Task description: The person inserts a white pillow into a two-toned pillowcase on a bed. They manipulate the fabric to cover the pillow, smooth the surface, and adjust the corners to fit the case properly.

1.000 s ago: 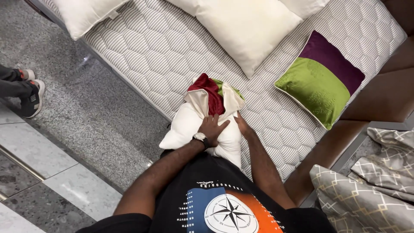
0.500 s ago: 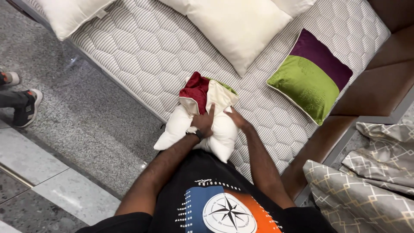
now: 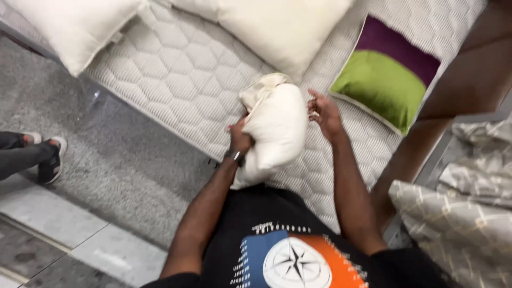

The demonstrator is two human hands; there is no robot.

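Three plain cream pillows show: one (image 3: 274,128) held above the mattress (image 3: 176,80), two (image 3: 69,24) (image 3: 282,29) lying on it. One green-and-purple cushion (image 3: 386,80) also lies on the mattress.

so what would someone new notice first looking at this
Probably the white pillow held up over the quilted mattress, the left hand gripping its side and the right hand open just beside it. Next, the green and purple cushion lying on the mattress to the right. A patterned grey fabric sits bunched at the lower right.
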